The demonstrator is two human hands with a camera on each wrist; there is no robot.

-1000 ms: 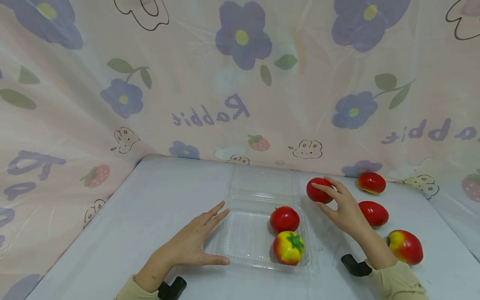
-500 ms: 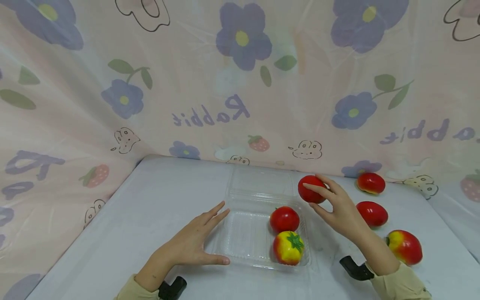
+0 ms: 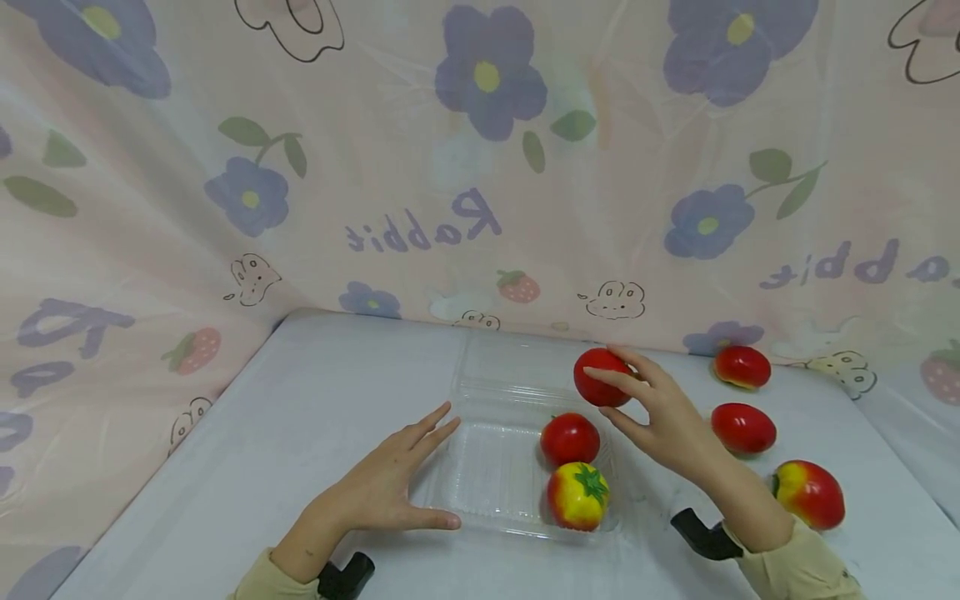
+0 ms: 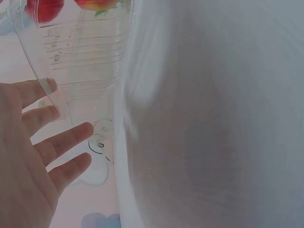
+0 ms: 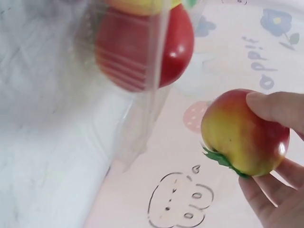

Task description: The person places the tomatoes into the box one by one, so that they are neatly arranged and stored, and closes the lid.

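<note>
My right hand grips a red tomato between thumb and fingers, held above the hinge side of a clear plastic clamshell box. In the right wrist view this tomato shows a yellow underside and green leafy calyx. Two tomatoes sit in the box's right half: a red one behind a yellow-red one with its green calyx up. My left hand is spread at the box's left side, fingers straight. In the left wrist view, its fingertips lie by the clear wall; contact is hard to tell.
At the right of the white table lie three more red fruits: one at the back, one in the middle and a yellow-red one near the right sleeve. The box's lid lies folded back. A patterned curtain stands behind.
My right hand has carried the tomato leftward, from right of the box to over its hinge side. The left hand and the tomatoes in the box have stayed put.
</note>
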